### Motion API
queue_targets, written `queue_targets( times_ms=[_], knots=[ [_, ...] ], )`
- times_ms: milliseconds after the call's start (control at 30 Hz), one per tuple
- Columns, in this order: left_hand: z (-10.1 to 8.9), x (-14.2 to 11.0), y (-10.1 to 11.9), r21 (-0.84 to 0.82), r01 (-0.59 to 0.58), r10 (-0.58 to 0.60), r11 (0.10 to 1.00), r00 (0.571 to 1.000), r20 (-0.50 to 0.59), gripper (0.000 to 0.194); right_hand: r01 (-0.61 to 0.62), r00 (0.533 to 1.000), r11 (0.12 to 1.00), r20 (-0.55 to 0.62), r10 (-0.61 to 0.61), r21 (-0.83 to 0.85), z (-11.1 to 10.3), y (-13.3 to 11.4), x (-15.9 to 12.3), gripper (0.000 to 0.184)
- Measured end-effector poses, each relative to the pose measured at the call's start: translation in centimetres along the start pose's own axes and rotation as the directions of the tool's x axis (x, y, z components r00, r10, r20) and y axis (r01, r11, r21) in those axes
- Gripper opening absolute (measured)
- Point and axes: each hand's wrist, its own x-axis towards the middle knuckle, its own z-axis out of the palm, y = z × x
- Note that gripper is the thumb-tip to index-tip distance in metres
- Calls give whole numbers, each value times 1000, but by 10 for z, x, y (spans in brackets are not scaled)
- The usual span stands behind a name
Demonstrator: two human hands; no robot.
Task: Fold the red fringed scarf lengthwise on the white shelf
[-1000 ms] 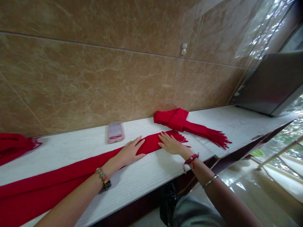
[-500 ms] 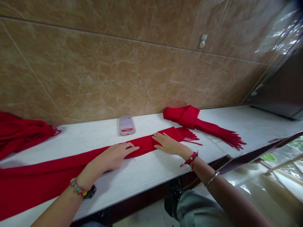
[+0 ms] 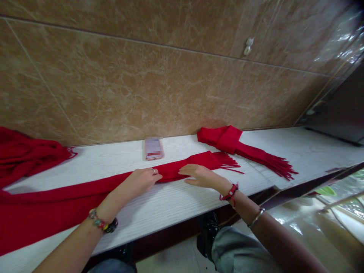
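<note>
A long red scarf (image 3: 170, 171) lies along the table, folded narrow toward its fringed right end and spreading wider at the left. My left hand (image 3: 145, 179) is closed over the scarf's narrow part, its fingers curled down at the cloth. To the right, my right hand (image 3: 200, 176) is open, fingers stretched out together over the folded strip near the fringe; whether the palm touches the cloth I cannot tell. Behind the fringe rests a second red scarf (image 3: 227, 138), folded and wrapped, with its tassels pointing right.
A phone (image 3: 153, 148) lies on the white table (image 3: 167, 212) near the tiled wall (image 3: 127, 87). More crumpled red cloth (image 3: 31, 155) is heaped at the left. At the far right stands a dark boxy object (image 3: 338, 110). The table's front edge runs just below my wrists.
My left hand has shifted slightly right and curled its fingers onto the scarf. My right hand has lifted a little from lying flat on it. The view has moved slightly.
</note>
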Motion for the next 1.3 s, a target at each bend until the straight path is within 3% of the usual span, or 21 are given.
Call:
queue_targets(
  times_ms=[233, 500, 667, 900, 1100, 1300],
  knots=[
    [5, -2, 9, 105, 140, -143, 984, 990, 16, 32, -6, 999, 998, -35, 4, -63, 11, 14, -16, 38],
    [-1, -2, 9, 147, 282, -287, 948, 958, 17, 31, -107, 994, 993, -35, 105, -50, 2, 22, -28, 44],
    [-2, 0, 17, 163, 273, -273, 948, 962, -22, 32, -75, 994, 989, -90, 64, -130, 6, 25, -28, 32],
    [12, -8, 17, 134, 220, -217, 966, 975, -36, 34, 36, 989, 977, -135, -65, -210, 18, 37, -31, 26],
    [7, -12, 18, 140, 126, -126, 982, 992, -8, 28, 87, 993, 948, -53, -108, -307, 17, 37, -32, 27],
    [4, -8, 19, 127, 146, -140, 981, 989, -55, 26, 63, 995, 956, -55, -82, -286, 20, 40, -31, 28]
  ],
)
